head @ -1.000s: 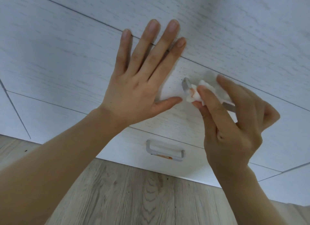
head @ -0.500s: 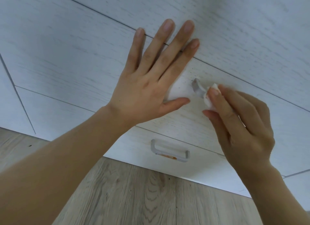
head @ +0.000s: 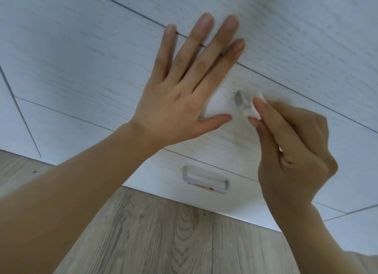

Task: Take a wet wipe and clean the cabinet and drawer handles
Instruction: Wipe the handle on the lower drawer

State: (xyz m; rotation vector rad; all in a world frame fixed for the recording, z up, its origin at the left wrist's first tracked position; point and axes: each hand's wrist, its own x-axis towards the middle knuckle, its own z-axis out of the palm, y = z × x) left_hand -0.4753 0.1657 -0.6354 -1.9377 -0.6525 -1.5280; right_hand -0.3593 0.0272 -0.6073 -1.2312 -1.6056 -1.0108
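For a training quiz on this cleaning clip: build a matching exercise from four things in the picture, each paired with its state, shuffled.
Column 1
1. left hand
2. right hand
3. wet wipe
4. lower drawer handle

Column 2
A. untouched, with an orange-brown smear on it
B. flat on the drawer front, fingers spread
C. pinches the wipe
D. pressed against the upper drawer handle

Pairs: 1-B, 2-C, 3-D, 4-A
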